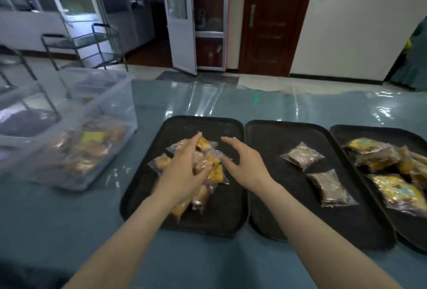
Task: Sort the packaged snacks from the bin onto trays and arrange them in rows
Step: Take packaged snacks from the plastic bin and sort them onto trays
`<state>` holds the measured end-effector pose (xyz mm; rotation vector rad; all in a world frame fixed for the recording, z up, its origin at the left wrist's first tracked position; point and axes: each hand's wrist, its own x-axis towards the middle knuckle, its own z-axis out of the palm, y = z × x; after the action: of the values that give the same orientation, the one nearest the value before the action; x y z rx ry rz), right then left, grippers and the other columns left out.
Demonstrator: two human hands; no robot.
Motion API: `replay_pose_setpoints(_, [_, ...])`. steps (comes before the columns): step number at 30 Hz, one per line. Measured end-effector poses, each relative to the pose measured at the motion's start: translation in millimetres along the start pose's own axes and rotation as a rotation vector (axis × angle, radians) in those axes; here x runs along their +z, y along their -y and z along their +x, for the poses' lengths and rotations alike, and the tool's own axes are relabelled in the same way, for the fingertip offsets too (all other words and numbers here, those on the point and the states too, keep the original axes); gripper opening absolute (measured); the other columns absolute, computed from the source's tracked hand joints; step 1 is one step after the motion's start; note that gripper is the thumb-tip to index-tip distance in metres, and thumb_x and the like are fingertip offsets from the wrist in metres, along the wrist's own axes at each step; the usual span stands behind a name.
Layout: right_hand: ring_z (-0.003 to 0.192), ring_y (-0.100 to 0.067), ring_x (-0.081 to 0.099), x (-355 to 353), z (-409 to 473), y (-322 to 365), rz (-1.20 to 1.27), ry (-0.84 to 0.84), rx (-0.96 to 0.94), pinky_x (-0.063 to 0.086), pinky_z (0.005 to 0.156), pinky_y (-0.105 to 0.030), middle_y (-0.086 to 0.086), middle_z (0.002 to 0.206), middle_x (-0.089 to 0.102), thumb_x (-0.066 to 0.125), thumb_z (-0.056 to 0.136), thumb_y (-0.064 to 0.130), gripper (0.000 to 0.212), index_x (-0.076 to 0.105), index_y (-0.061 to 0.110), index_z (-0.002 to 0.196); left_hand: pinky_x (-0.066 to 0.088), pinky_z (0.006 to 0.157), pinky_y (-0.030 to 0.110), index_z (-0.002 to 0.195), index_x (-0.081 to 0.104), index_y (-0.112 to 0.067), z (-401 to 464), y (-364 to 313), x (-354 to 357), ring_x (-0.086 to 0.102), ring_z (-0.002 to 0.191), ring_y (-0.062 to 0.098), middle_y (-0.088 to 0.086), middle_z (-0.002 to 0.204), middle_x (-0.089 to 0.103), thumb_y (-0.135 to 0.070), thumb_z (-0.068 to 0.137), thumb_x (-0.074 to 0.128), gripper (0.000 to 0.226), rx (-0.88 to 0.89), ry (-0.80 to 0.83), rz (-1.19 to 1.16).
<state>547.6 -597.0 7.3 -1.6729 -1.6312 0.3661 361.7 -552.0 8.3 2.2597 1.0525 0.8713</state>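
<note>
Now | left hand [182, 173] flat on snack pile [208, 161] | right hand [245, 163] grip open | brown packets [328, 187] lie diagonally

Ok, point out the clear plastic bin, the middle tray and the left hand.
clear plastic bin [115, 103]: head view, on its right wall.
middle tray [277, 150]: head view, on bare floor.
left hand [182, 170]: head view, on its back.

We see our left hand [184, 173] lying flat on a heap of yellow clear-wrapped snack packets [205, 161] on the leftmost black plastic tray [221, 219], our right hand [245, 163] spread open just beside it, two brown packets [302, 155] on the middle black tray [277, 136], and a clear plastic bin [111, 103] far left.
</note>
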Motion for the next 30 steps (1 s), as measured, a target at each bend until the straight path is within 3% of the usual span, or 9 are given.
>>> replay_pose_setpoints(3, [0.139, -0.007, 0.032, 20.7, 25.6, 43.2, 0.026, 0.017, -0.045, 0.028, 0.108, -0.02, 0.009, 0.143, 0.049, 0.062, 0.091, 0.029, 0.052, 0.046, 0.03, 0.14, 0.034, 0.107, 0.032, 0.146, 0.016, -0.041, 0.8, 17.0, -49.5, 0.03, 0.134, -0.001, -0.022, 0.148, 0.029, -0.052, 0.079, 0.058, 0.079, -0.013, -0.056, -0.047])
replay_pose_setpoints(7, [0.124, 0.005, 0.04, 45.1, 66.9, 80.8, 0.069, -0.005, -0.092, 0.035, 0.099, -0.013, 0.015, 0.139, 0.051, 0.063, 0.091, 0.03, 0.051, 0.046, 0.032, 0.139, 0.023, 0.097, 0.002, 0.147, 0.023, -0.031, 14.8, 44.7, -100.5, 0.028, 0.126, -0.013, -0.019, 0.143, 0.035, -0.039, 0.083, 0.063, 0.075, -0.027, -0.143, -0.056])
replay_pose_setpoints(8, [0.12, 0.009, 0.039, 52.7, 78.6, 87.8, 0.079, -0.004, -0.101, 0.034, 0.096, -0.01, 0.017, 0.138, 0.051, 0.062, 0.091, 0.031, 0.051, 0.046, 0.033, 0.139, 0.022, 0.096, 0.001, 0.147, 0.024, -0.029, 20.0, 53.1, -112.4, 0.029, 0.126, -0.012, -0.018, 0.144, 0.035, -0.035, 0.084, 0.064, 0.074, -0.036, -0.154, -0.045])
replay_pose_setpoints(11, [0.12, 0.009, 0.038, 79.8, 116.3, 105.0, 0.112, 0.006, -0.131, 0.034, 0.099, -0.017, 0.024, 0.133, 0.049, 0.061, 0.091, 0.033, 0.049, 0.046, 0.037, 0.137, 0.027, 0.109, 0.024, 0.146, 0.027, -0.025, 35.6, 82.0, -146.0, 0.031, 0.135, 0.002, -0.012, 0.148, 0.035, -0.026, 0.086, 0.066, 0.072, -0.049, -0.182, -0.028])
replay_pose_setpoints(13, [0.122, 0.008, 0.038, 100.2, 141.9, 118.8, 0.149, 0.017, -0.143, 0.033, 0.101, -0.019, 0.028, 0.128, 0.045, 0.062, 0.091, 0.033, 0.048, 0.047, 0.038, 0.136, 0.029, 0.111, 0.031, 0.145, 0.03, -0.025, 43.9, 103.0, -169.6, 0.033, 0.135, 0.003, -0.011, 0.147, 0.038, -0.024, 0.086, 0.066, 0.069, -0.059, -0.215, -0.017])
replay_pose_setpoints(22, [0.126, 0.003, 0.044, 196.1, 225.7, 197.7, 0.227, 0.102, -0.193, 0.035, 0.105, -0.019, 0.02, 0.133, 0.052, 0.063, 0.091, 0.023, 0.046, 0.051, 0.029, 0.135, 0.038, 0.104, 0.029, 0.136, 0.042, -0.029, 70.5, 215.0, -292.5, 0.045, 0.123, -0.005, -0.021, 0.131, 0.05, -0.018, 0.086, 0.065, 0.055, -0.093, -0.318, -0.03])
replay_pose_setpoints(26, [0.124, 0.001, 0.048, 246.4, 256.6, 239.2, 0.19, 0.049, -0.19, 0.036, 0.105, -0.019, 0.017, 0.133, 0.054, 0.064, 0.09, 0.022, 0.045, 0.053, 0.027, 0.134, 0.036, 0.094, 0.014, 0.131, 0.044, -0.035, 80.3, 277.7, -347.1, 0.046, 0.12, -0.007, -0.019, 0.129, 0.052, -0.02, 0.086, 0.064, 0.052, -0.077, -0.242, -0.029])
replay_pose_setpoints(30, [0.124, -0.005, 0.049, 299.0, 282.0, 276.4, 0.145, 0.058, -0.12, 0.038, 0.107, -0.027, 0.011, 0.134, 0.056, 0.063, 0.091, 0.023, 0.046, 0.052, 0.023, 0.135, 0.036, 0.098, 0.02, 0.133, 0.044, -0.033, 86.5, 341.2, -396.7, 0.047, 0.119, -0.006, -0.023, 0.127, 0.051, -0.023, 0.087, 0.063, 0.05, -0.071, -0.11, -0.011])
